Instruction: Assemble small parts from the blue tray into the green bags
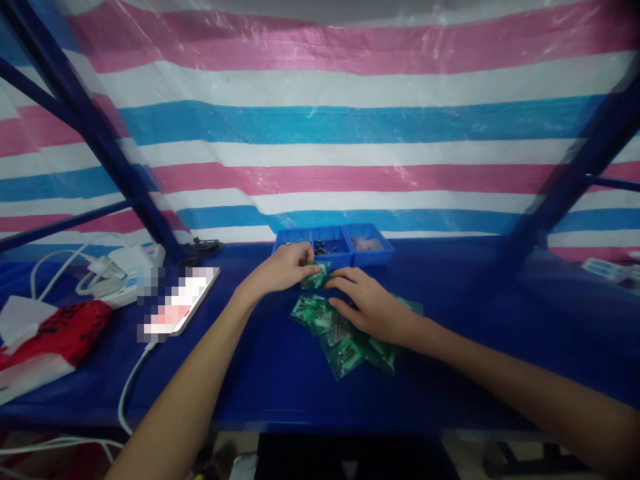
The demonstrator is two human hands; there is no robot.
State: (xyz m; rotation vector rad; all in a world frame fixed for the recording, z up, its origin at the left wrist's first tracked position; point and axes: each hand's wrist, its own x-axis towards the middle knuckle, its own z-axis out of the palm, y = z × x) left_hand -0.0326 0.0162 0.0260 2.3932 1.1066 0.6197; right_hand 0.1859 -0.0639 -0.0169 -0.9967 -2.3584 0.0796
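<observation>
My left hand (pixel 285 268) is closed, its thumb and fingers pinching a small clear green plastic bag (pixel 317 277) just in front of a blue compartment tray (pixel 333 257). What lies inside the bag is too blurred to make out. My right hand (pixel 367 307) reaches in from the right with fingers curved and apart; its fingertips are beside the bag's right edge, and whether they touch it I cannot tell. Beneath and around my right hand spreads a pile of similar green bags (pixel 345 357) with small light and metallic pieces in them.
Small dark pieces lie in the tray's middle compartment, whitish clear ones in the right. Left on the blue table (pixel 250 393) are a phone (pixel 185 307) with its white cable, a power strip (pixel 135 280) and a red cloth item (pixel 75 327). Blue frame posts (pixel 117 167) flank a striped sheet.
</observation>
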